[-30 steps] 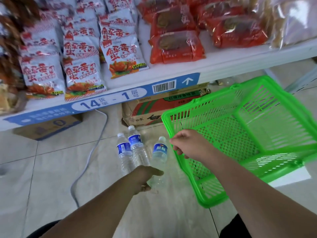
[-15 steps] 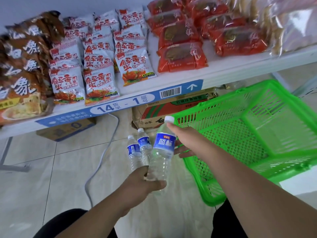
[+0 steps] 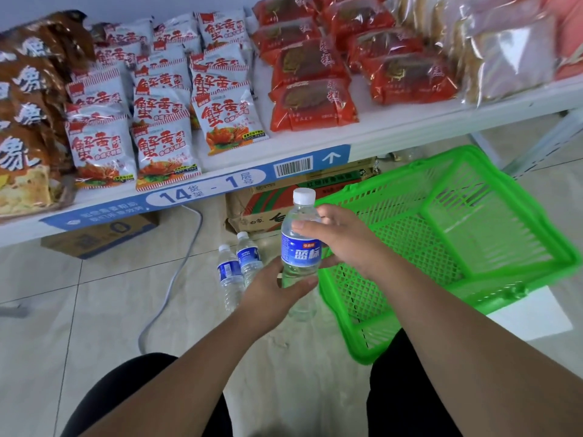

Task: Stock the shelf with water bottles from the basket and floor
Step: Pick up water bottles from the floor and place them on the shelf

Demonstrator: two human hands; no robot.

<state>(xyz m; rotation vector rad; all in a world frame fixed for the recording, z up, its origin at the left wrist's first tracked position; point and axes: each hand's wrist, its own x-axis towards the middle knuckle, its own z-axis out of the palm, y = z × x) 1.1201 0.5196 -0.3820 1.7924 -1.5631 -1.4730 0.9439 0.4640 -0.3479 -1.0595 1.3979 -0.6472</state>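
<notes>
— Tiled floor (image 3: 79,326) lay under you, snack shelf (image 3: 441,123) ahead. Where was your bottle (image 3: 301,252)?
— Upright beside the green basket (image 3: 410,241); your left hand (image 3: 274,294) gripped its base, your right hand (image 3: 340,238) its shoulder.

Left hand (image 3: 271,294) partly hides the bottle (image 3: 299,253); the shelf (image 3: 410,130) overlaps the cardboard box (image 3: 262,212).

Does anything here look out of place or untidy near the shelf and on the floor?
Two water bottles stand on the floor before the shelf, not on it, and a grey cable trails loose across the tiles beside them. The green basket seems tipped toward the person. Nothing looks spilled or broken.
</notes>
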